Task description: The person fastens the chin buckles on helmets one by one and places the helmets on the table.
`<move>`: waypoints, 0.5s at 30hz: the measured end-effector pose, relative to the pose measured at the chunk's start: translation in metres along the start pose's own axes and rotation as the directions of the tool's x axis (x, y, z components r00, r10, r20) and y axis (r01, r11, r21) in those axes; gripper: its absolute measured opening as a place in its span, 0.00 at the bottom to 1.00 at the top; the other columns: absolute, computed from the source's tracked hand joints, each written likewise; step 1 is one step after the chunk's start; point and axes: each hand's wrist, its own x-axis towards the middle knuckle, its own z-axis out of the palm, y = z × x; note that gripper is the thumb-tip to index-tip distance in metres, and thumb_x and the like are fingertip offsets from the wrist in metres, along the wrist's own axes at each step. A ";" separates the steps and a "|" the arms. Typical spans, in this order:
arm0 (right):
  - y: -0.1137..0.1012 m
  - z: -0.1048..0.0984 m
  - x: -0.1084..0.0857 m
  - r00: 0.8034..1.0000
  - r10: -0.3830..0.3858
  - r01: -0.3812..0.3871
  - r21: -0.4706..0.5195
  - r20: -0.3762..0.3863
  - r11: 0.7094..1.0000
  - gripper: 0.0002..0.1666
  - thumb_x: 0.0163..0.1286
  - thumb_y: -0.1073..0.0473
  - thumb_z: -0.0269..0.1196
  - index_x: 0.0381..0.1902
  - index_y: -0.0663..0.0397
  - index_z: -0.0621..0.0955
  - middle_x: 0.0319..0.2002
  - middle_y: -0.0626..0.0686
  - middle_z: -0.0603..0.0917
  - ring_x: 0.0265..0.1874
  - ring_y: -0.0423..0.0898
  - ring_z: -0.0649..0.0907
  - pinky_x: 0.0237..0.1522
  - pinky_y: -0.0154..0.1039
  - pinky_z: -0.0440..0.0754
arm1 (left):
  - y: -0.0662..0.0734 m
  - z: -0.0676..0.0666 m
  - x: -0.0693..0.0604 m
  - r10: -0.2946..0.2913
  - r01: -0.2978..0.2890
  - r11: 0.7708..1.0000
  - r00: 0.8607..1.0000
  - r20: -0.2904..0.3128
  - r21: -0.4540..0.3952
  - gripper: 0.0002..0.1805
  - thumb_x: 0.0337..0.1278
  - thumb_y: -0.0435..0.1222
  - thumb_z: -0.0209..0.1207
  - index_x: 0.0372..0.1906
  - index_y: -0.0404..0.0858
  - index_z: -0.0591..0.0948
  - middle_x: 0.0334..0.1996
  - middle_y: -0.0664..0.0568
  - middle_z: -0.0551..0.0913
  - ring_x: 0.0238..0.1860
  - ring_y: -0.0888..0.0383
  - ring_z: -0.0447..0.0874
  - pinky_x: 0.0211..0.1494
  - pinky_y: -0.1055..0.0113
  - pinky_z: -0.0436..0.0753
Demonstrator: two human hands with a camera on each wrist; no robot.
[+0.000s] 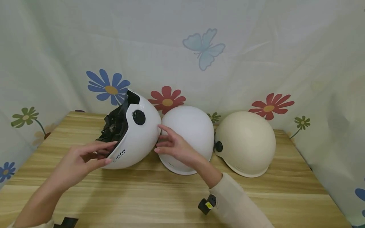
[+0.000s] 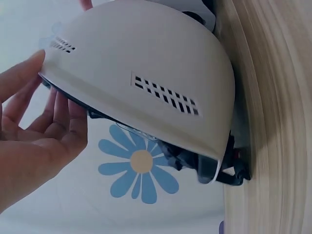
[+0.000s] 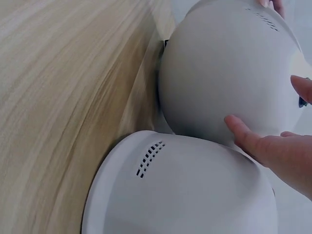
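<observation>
A white helmet (image 1: 145, 139) stands tilted at the left of the row, its open side with black lining and straps (image 1: 114, 125) turned to the left. My left hand (image 1: 75, 161) pinches its rim, thumb outside and fingers inside the edge; the left wrist view shows this grip and the vent slots (image 2: 165, 95) along the shell. On the crown's other side, my right hand (image 1: 179, 147) touches the shell with extended fingers, the index fingertip (image 3: 233, 122) against it in the right wrist view. Right beside that hand, a second white helmet (image 1: 189, 129) sits crown up.
A beige helmet (image 1: 248, 142) sits crown up to the right of the second white one. All three stand on a wood-grain table (image 1: 159, 196). Behind it hangs a light curtain (image 1: 159, 47) printed with flowers and a butterfly.
</observation>
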 end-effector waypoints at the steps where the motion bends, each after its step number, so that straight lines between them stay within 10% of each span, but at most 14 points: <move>1: -0.001 0.000 0.000 1.000 -0.004 0.004 -0.003 -0.004 1.000 0.43 0.63 0.68 0.59 0.70 0.44 0.54 0.60 0.62 0.65 0.56 0.59 0.71 0.54 0.42 0.73 | 0.000 0.000 -0.001 0.005 -0.005 1.000 1.000 0.009 0.018 0.22 0.49 0.32 0.64 0.53 0.38 0.79 0.44 0.54 0.79 0.38 0.67 0.77 0.38 0.76 0.77; 15: -0.012 0.001 -0.001 0.986 -0.162 0.152 -0.172 -0.047 0.973 0.41 0.61 0.67 0.62 0.69 0.49 0.58 0.60 0.58 0.65 0.50 0.55 0.75 0.47 0.38 0.77 | -0.002 0.016 -0.007 0.080 -0.100 0.988 0.983 0.165 0.116 0.22 0.45 0.39 0.67 0.51 0.49 0.80 0.41 0.62 0.77 0.37 0.65 0.70 0.36 0.70 0.73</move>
